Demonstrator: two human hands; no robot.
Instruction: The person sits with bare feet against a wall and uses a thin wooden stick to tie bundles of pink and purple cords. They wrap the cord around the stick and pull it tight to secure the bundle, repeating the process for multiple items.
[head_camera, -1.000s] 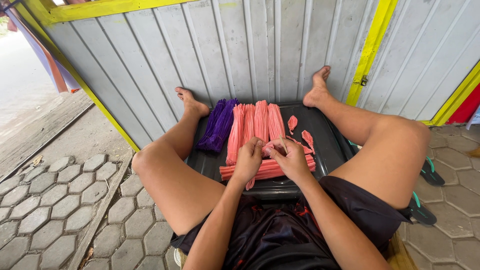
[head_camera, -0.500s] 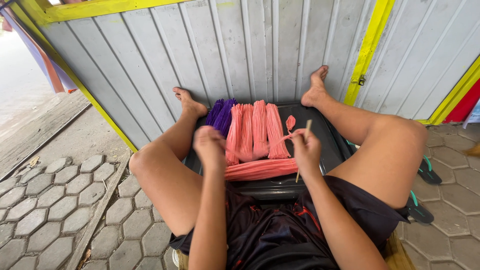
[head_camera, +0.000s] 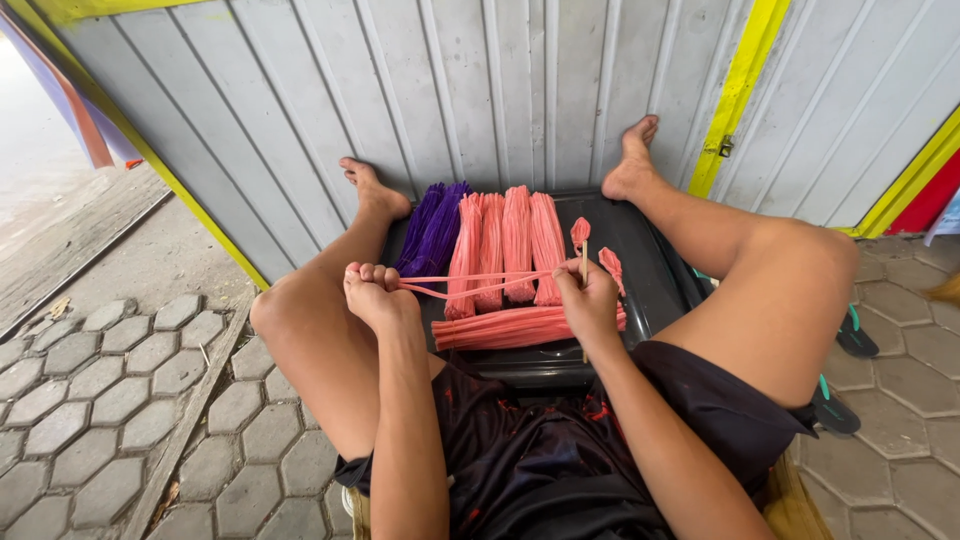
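Observation:
My left hand (head_camera: 376, 296) is closed on the ends of several pink strands (head_camera: 470, 281), pulled taut to the left above my left thigh. My right hand (head_camera: 588, 300) grips a thin wooden stick (head_camera: 584, 262) upright, where the strands meet it; a small pink tuft (head_camera: 580, 231) tops the stick. Below both hands a loose pink bundle (head_camera: 520, 327) lies crosswise on a black tray (head_camera: 650, 280) between my legs. Behind it stand pink bundles (head_camera: 505, 245) side by side and a purple bundle (head_camera: 435, 225) at the left.
A grey corrugated metal wall (head_camera: 480, 90) with yellow trim rises just beyond my feet. Another small pink tuft (head_camera: 612, 268) lies on the tray at the right. Hexagonal paving (head_camera: 90, 400) surrounds me, and dark sandals with green straps (head_camera: 850, 335) sit under my right leg.
Both hands rose from the crosswise pink bundle. The left hand drew several strands out to the left and now holds them taut, while the right hand took up the stick.

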